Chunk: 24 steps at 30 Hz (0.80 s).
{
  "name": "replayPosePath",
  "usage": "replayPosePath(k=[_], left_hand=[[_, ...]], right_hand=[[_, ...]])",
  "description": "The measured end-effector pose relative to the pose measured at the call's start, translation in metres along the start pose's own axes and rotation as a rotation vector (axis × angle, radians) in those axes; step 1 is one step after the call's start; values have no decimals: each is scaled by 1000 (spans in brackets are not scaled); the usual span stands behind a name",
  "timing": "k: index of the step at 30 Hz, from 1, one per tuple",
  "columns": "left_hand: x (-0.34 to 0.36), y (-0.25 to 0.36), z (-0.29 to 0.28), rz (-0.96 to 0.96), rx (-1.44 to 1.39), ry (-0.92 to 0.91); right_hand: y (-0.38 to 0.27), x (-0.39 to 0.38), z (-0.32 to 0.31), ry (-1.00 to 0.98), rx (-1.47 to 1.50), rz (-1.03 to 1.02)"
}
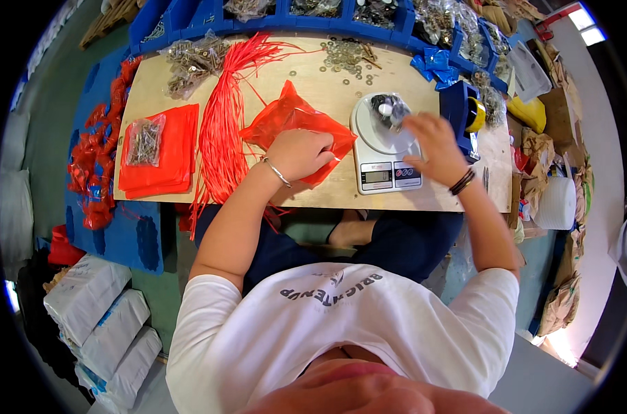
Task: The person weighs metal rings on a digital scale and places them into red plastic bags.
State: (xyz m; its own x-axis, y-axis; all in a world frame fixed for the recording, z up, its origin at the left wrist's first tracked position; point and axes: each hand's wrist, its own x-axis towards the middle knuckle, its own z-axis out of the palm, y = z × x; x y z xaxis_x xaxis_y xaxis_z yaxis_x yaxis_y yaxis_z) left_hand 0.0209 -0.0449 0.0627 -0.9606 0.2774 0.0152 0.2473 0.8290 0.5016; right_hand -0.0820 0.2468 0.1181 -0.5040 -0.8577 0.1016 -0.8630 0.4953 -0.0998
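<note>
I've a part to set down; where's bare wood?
Bare: between the loose washers and the crumpled red bag; a smaller patch between the scale and right forearm. Crowded: the left side, with red bags under a clear packet, and red strands.

Hands (300, 153) at red bag (280, 119) and scale (388, 145), loose washers (346, 55)

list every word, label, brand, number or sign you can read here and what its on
Printed wording is located here, not copied out:
White shirt: large dark lettering across the chest, legible; smaller print near it, too blurred.
Digital scale: a number on its display; small print above that, too small.
Button panel: small marks, too small to read.
Blue packets: any print is too small to read.
</note>
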Motion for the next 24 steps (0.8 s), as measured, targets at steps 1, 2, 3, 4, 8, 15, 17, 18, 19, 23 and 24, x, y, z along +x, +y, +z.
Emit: replayPosePath(k=[1, 2, 3, 4, 8, 15, 17, 18, 19, 23, 24], left_hand=[[-1, -1, 2, 1, -14, 4], [-1, -1, 1, 2, -28, 7], [-2, 1, 0, 7, -26, -2], [-2, 3, -3, -24, -24, -30], [-6, 3, -4, -39, -13, -52], [-14, 5, -7, -15, 15, -46], [-18, 6, -9, -20, 7, -52], [-18, 6, -11, -17, 3, -37], [-19, 7, -12, -18, 3, -41], [-20, 7, -13, -29, -8, -29], [-20, 6, -13, -25, -12, -24]], right_hand=[[-11, -9, 10, -24, 15, 18], [-18, -14, 18, -47, 31, 37], [-19, -20, 24, -46, 36, 46], [-21, -25, 29, 90, 114, 80], [-10, -64, 62, 491, 366, 312], [2, -110, 118, 914, 1271, 825], [1, -107, 121, 858, 1170, 852], [1, -105, 119, 834, 1116, 856], [-1, -104, 116, 813, 1119, 860], [6, -107, 120, 774, 1068, 810], [4, -104, 115, 757, 1181, 789]])
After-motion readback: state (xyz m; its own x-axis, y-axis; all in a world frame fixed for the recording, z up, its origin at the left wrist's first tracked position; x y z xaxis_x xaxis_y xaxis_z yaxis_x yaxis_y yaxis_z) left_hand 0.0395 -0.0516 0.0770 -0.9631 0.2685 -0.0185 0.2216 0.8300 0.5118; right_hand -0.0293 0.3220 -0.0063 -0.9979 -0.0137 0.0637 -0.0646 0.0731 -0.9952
